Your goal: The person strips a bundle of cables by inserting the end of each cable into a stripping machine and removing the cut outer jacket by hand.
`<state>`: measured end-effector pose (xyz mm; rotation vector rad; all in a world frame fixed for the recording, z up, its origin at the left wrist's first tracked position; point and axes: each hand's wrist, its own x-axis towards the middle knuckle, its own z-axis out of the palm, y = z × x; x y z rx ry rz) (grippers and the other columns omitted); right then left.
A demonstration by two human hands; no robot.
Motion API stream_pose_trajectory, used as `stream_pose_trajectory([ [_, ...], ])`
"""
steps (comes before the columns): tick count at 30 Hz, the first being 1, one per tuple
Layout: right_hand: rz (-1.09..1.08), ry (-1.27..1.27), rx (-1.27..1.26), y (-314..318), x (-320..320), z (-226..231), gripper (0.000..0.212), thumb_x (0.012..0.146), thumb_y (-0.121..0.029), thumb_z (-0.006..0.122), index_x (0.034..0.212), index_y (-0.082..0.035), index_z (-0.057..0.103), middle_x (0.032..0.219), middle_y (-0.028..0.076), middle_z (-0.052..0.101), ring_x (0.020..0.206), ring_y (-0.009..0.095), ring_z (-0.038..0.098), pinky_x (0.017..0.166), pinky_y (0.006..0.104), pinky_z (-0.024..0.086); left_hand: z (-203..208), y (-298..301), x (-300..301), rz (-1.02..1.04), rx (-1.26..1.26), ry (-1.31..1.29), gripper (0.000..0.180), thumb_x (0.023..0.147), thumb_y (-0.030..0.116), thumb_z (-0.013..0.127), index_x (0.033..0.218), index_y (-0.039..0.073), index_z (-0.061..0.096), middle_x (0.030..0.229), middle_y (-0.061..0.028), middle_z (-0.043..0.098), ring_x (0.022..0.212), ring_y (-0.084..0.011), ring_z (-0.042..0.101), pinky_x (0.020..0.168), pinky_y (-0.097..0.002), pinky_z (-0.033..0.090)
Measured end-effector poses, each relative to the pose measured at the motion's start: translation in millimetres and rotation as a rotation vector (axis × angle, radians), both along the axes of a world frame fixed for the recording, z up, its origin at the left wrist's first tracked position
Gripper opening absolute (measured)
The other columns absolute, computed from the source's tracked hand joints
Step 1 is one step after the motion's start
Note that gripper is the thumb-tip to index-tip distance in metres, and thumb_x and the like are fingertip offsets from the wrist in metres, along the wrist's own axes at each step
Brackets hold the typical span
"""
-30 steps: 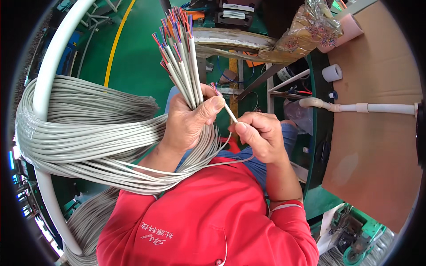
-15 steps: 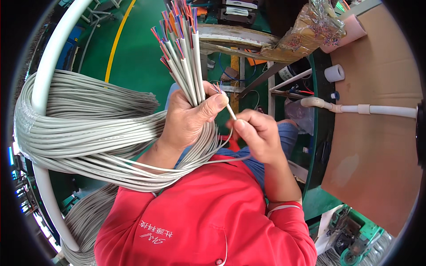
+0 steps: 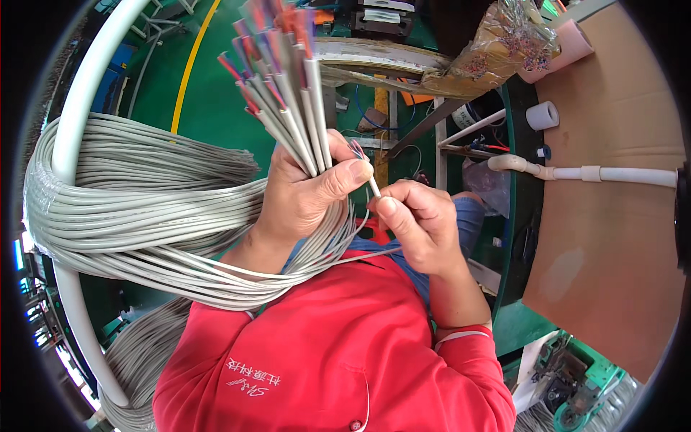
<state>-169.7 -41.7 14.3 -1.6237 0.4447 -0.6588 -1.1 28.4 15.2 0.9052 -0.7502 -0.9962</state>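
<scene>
My left hand is closed round a bunch of grey cables. Their stripped ends point up and away, with thin red, blue and purple wires fanning out, blurred by motion. Between my left thumb and forefinger the tip of a single grey cable is also pinched, its fine coloured wires showing above the thumb. Lower down, my right hand grips that same cable between thumb and fingers. From the bunch, the cable lengths curve down past my left wrist and away to the left.
A thick bundle of grey cable hangs over a white curved pipe at left. On the right are a brown board, a white pipe arm and a white roll. A green machine stands lower right.
The bunch's wire ends have swung slightly left and blurred. The single cable's tip sits lower against my left thumb, and my right hand has shifted slightly; both hands keep their hold.
</scene>
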Motion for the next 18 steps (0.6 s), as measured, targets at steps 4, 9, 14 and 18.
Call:
stream_pose_trajectory([
  [4,-0.069,-0.103,-0.213,11.6,17.4,-9.2,0.008,0.087,-0.004,0.064,0.088,0.003,0.063,0.068,0.011,0.06,0.056,0.02,0.058,0.052,0.0293,0.044,-5.1,-4.1,-14.5,-0.001,-0.105,0.32,0.005,0.083,0.0,0.067,0.082,0.002,0.062,0.071,-0.0022,0.057,0.06,-0.0055,0.048,0.054,-0.0194,0.04],
  [9,-0.156,-0.074,-0.505,3.8,19.6,-4.6,0.006,0.08,-0.001,0.067,0.083,0.0,0.063,0.066,0.01,0.059,0.054,0.022,0.057,0.05,0.0313,0.044,-5.3,-0.4,-7.5,0.059,0.048,0.17,0.012,0.08,0.005,0.066,0.087,0.001,0.057,0.071,-0.0016,0.054,0.059,-0.0069,0.05,0.055,-0.0216,0.043],
  [14,-0.166,-0.105,-0.61,4.5,19.1,-7.6,0.008,0.077,-0.002,0.07,0.08,-0.002,0.062,0.062,0.009,0.057,0.05,0.022,0.055,0.047,0.0317,0.042,-7.3,-6.2,2.9,0.09,0.011,0.159,0.011,0.08,0.006,0.064,0.086,0.001,0.056,0.068,-0.0017,0.053,0.056,-0.0072,0.048,0.054,-0.0225,0.041],
  [18,-0.159,-0.08,-0.515,8.6,9.0,-6.6,0.008,0.078,-0.002,0.07,0.078,-0.002,0.062,0.06,0.008,0.056,0.048,0.021,0.053,0.046,0.0314,0.041,7.2,-11.6,20.5,0.212,-0.129,0.299,0.01,0.084,0.008,0.06,0.085,0.001,0.054,0.068,-0.0006,0.049,0.054,-0.0077,0.044,0.052,-0.0238,0.039],
])
